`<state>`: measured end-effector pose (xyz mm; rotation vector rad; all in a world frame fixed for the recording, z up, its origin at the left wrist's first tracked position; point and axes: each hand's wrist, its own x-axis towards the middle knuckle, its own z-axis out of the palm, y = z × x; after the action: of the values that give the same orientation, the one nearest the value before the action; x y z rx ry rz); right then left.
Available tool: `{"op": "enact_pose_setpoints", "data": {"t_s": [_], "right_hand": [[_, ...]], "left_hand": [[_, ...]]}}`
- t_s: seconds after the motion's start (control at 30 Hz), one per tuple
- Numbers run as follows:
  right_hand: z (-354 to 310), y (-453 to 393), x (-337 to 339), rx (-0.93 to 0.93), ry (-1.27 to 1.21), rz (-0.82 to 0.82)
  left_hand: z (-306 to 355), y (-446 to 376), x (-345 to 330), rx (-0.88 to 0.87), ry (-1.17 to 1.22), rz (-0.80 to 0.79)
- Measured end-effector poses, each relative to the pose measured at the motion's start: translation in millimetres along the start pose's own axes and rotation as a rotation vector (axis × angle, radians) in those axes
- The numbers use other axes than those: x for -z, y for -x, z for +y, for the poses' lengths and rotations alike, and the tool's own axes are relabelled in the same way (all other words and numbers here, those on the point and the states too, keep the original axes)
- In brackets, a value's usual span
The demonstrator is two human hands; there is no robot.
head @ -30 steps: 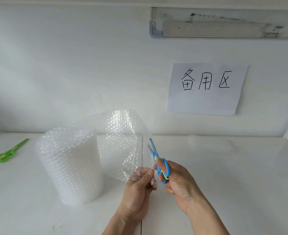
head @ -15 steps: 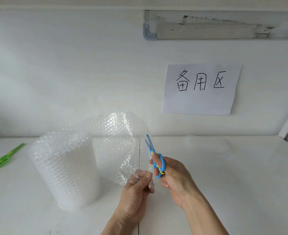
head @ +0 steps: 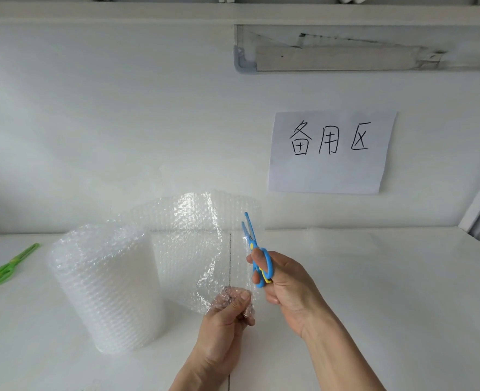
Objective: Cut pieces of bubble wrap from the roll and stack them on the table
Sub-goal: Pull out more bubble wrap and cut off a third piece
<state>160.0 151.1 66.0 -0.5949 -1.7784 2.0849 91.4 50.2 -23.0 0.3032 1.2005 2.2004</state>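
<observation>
Pinched between the thumb and fingers of the left hand (head: 227,314) is the lower corner of a loose sheet of clear bubble wrap (head: 199,244), which is held raised above the white table (head: 374,292). This sheet is unrolled from an upright cylindrical roll of clear bubble wrap (head: 106,289) that is stood on the table to the left of both hands. Small blue plastic scissors with yellow trim (head: 257,255) are gripped by the right hand (head: 286,280), with fingers passed through the handle loops. Their blades are pointed upward, slightly parted, just beside the right edge of the raised sheet. Green plastic scissors (head: 6,268) are laid flat near the table's left edge, well apart from the roll. A white paper sign with handwritten black characters (head: 330,152) is fixed to the wall behind.
</observation>
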Motion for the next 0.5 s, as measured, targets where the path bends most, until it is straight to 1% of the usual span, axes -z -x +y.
{"op": "enact_pose_setpoints", "data": {"t_s": [0.1, 0.27, 0.5], "right_hand": [[2, -2, 1, 0.003, 0.016, 0.030], [-4, -6, 1, -0.008, 0.005, 0.014], [-9, -11, 4, -0.008, -0.012, 0.049]], "left_hand": [[1, 0, -1, -0.003, 0.010, -0.008], [1, 0, 0, 0.003, -0.002, -0.003], [3, 0, -2, 0.006, 0.012, 0.009]]}}
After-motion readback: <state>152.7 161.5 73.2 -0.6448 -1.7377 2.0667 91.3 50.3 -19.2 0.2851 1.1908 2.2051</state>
